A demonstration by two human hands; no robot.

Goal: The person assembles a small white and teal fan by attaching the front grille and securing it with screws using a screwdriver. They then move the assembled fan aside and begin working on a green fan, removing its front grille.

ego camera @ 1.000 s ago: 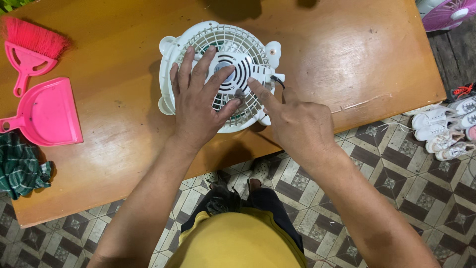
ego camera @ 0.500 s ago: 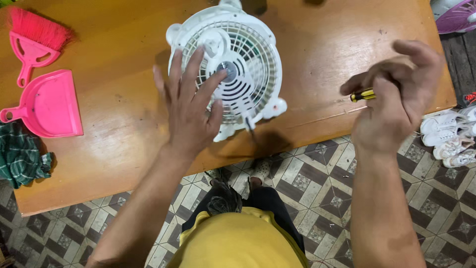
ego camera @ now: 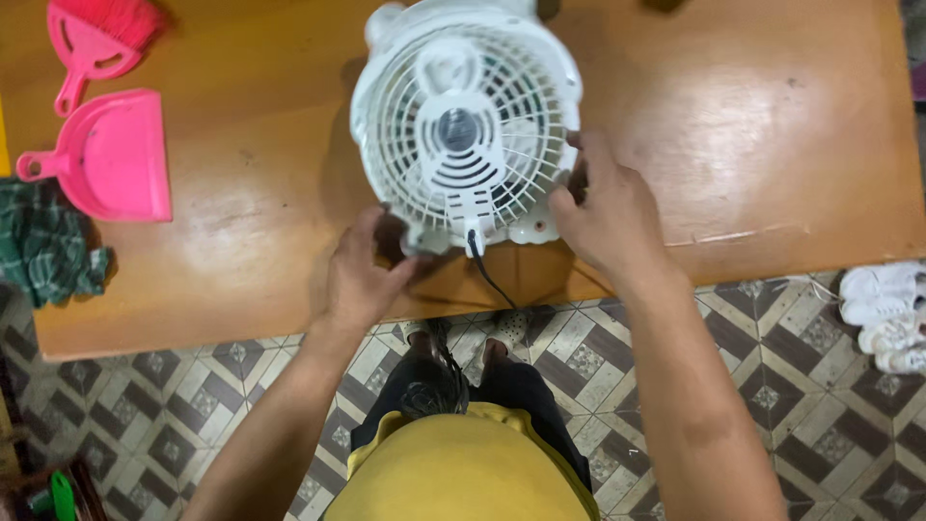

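**2 hands on the white fan**

Both of your hands grip a small white table fan (ego camera: 466, 125) that lies grille-up on the orange-brown wooden table (ego camera: 772, 125), and the fan sits between them, just ahead of your fingers. Your left hand (ego camera: 362, 275) holds the fan's lower left edge: the fingers curl up and under the rim near a foot of the housing, so the fingertips are hidden and you cannot tell how tightly they close. Your right hand (ego camera: 608, 212) presses against the lower right side of the rim, fingers loosely bent around the edge, thumb toward the grille. Neither hand holds a tool.

Between your 2 hands a black cord (ego camera: 487, 270) leaves the bottom of the fan, crosses the table edge and drops toward your lap.

Well to the left of your left hand lie a pink dustpan (ego camera: 111, 159) and, just beyond it, a pink hand brush (ego camera: 96, 39). A green checked cloth (ego camera: 43, 246) lies at the table's left edge, near the dustpan. Down to the right of your right hand, white shoes (ego camera: 883, 314) stand on the patterned tile floor (ego camera: 772, 386).
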